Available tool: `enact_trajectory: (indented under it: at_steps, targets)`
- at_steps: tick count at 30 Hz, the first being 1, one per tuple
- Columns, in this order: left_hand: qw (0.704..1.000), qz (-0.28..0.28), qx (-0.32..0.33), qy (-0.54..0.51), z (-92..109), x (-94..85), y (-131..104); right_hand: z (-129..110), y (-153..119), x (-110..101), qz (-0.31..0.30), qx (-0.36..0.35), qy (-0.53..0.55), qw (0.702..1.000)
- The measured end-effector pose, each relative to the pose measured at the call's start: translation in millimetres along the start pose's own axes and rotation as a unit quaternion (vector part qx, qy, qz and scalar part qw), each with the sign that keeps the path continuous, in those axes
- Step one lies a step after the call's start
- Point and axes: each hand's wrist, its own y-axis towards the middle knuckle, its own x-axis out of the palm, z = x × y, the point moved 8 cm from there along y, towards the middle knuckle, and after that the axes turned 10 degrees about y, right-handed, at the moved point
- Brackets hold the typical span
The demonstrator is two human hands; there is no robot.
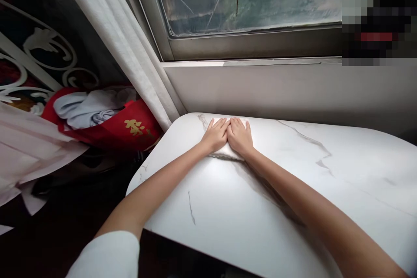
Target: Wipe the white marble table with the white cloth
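Observation:
A folded white cloth (227,151) lies near the far edge of a white table (182,208) with grey marble veins. My left hand (216,136) presses flat on the cloth's left part, its fingers stretched towards the window. Beside it my right hand (240,136) rests flat on the right part, fingers also extended. The two hands touch or nearly touch at their inner sides. Most of the cloth is hidden beneath them; its near edge shows as a darker, rough line.
Behind the table is a pale wall (260,91) under a framed window (254,0). A white curtain (120,39) hangs at the left. Left of the table stands a red bag (107,137) with folded grey clothes (87,106), near white scrollwork (45,45) and pale pink fabric (29,152).

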Motion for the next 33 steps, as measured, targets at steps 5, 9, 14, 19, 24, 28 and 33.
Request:
enact_trajectory:
  at_steps: [5, 9, 14, 19, 24, 28, 33]
  targets:
    - [1.0, 0.001, 0.024, -0.014, -37, 7.4, 48, 5, 50, 7, 0.047, 0.016, -0.023, 0.999]
    - [1.0, -0.004, 0.024, -0.003, -58, 10.8, 61, -4, 69, 12, 0.093, 0.023, -0.027, 0.995]
    - [1.0, 0.011, 0.021, 0.007, -67, 9.3, 45, -20, 62, 22, 0.066, 0.006, -0.026, 0.997]
    - [0.998, 0.01, 0.059, 0.011, -62, 0.2, -16, -44, 11, 33, 0.003, 0.022, 0.03, 0.999]
    - [0.994, 0.023, 0.106, -0.008, -58, -24.1, -114, -98, -71, 52, -0.072, -0.004, 0.112, 0.991]
    - [0.996, 0.009, 0.084, -0.01, -69, -39.0, -190, -149, -128, 70, -0.135, -0.075, 0.179, 0.972]
    - [1.0, 0.005, 0.031, -0.003, -96, -45.7, -235, -189, -150, 85, -0.167, -0.125, 0.217, 0.954]
